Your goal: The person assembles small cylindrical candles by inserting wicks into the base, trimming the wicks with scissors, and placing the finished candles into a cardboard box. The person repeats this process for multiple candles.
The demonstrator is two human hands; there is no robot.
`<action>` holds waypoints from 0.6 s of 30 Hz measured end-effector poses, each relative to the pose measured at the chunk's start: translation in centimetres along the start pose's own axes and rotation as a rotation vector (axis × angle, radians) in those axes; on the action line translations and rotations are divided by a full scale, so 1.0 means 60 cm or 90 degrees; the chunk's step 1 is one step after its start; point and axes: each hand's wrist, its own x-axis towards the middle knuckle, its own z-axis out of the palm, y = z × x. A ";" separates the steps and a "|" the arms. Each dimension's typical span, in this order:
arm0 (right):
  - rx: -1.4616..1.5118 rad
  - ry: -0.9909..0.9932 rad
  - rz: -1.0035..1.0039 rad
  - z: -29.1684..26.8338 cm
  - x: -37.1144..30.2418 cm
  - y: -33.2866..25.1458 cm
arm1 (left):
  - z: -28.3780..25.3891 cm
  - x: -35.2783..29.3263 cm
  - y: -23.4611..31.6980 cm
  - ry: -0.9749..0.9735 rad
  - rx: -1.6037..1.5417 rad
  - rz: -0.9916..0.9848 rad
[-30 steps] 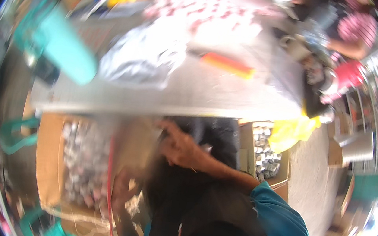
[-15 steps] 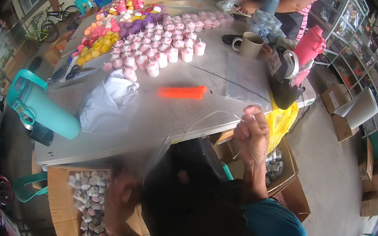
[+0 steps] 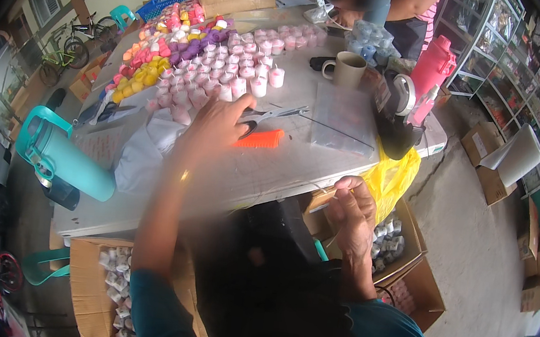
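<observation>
My left hand (image 3: 219, 126) reaches over the table, at the dark handles of a pair of scissors (image 3: 282, 112). Their silver blades point right; my hand hides part of the handles. Just below the blades lies an orange, comb-edged strip (image 3: 260, 139). Off the table's front edge, my right hand (image 3: 353, 211) pinches a thin pale string (image 3: 322, 189) between thumb and fingertips. Rows of small pink-and-white cups with wicks, like candles (image 3: 238, 71), stand beyond my left hand. Crumpled white cloth (image 3: 149, 148) lies beside my left forearm.
A turquoise bottle (image 3: 78, 158) stands at the table's left. Clear plastic (image 3: 345, 120), a beige mug (image 3: 346, 69) and a pink bottle (image 3: 434, 64) are on the right. A yellow bag (image 3: 391, 182) hangs there. Boxes (image 3: 87, 281) of small pieces flank me. Another person's arm (image 3: 412, 6) is across the table.
My left hand has risen from the box at lower left to the table, where the scissors now show beside the orange strip. My right hand has dropped slightly, keeping its pinch on the string.
</observation>
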 end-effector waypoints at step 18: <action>-0.145 -0.116 0.062 0.039 -0.008 0.023 | 0.048 -0.044 0.070 0.167 -0.469 0.056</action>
